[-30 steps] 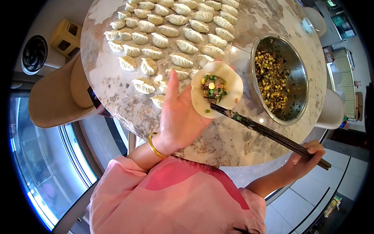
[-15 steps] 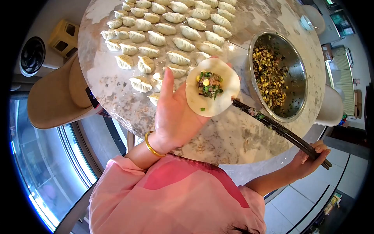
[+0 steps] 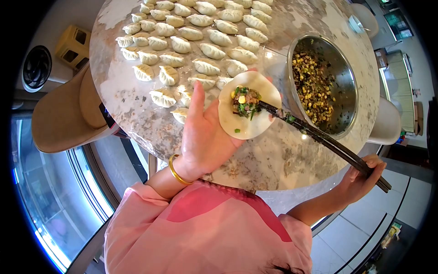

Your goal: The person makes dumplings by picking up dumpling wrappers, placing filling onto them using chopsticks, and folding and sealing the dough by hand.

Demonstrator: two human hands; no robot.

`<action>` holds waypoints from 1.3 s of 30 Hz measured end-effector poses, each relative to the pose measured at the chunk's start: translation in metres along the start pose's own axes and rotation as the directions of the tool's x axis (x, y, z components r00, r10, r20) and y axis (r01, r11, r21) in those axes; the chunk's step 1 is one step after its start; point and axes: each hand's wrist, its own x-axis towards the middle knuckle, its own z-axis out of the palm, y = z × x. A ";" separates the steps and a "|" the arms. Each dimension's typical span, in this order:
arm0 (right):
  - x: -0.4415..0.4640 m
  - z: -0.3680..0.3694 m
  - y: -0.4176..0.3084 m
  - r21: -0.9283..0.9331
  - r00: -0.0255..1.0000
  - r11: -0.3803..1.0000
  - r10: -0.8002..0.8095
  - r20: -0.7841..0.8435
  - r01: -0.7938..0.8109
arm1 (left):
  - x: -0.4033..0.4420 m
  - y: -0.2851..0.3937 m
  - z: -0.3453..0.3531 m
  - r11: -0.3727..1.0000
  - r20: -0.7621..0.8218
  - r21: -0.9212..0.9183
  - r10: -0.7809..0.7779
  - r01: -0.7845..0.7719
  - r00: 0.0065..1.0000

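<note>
A round, flat dough wrapper (image 3: 232, 119) lies across the fingers of my left hand (image 3: 205, 132), its thumb stretched out. On the wrapper sits a mound of filling (image 3: 246, 101) with yellow corn, green bits and pinkish meat. My right hand (image 3: 362, 180) is wrapped round dark chopsticks (image 3: 319, 136), whose tips touch the filling's right side. Bits of filling cling to the chopsticks. A steel bowl (image 3: 350, 109) holding more corn filling stands to the right of the wrapper. Beyond my left hand, rows of pleated dumplings (image 3: 180, 44) cover part of the table.
The round marbled table (image 3: 283, 166) fills the middle. A small bowl (image 3: 356, 23) stands at its far right edge. Brown chair (image 3: 59, 114) is at the left, a pale chair (image 3: 387, 123) at the right. A yellow stool (image 3: 73, 48) stands at the far left.
The chopsticks moved off the wrapper's lower right, then back up and left to the filling. My left hand and the wrapper have shifted slightly left.
</note>
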 end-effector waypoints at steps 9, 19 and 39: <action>0.008 -0.005 0.006 0.139 0.999 0.990 0.006 -0.040 0.000 | -0.001 0.001 0.000 0.999 -0.039 0.047 -0.020 0.022 0.999; 0.006 -0.017 -0.017 -0.104 0.986 0.988 -0.128 -0.103 0.118 | -0.001 0.005 -0.003 1.000 -0.007 -0.008 0.007 -0.007 1.000; 0.010 0.009 -0.026 -0.177 0.988 0.973 -0.139 0.066 0.149 | -0.002 0.002 -0.004 1.000 -0.003 0.012 -0.007 0.007 1.000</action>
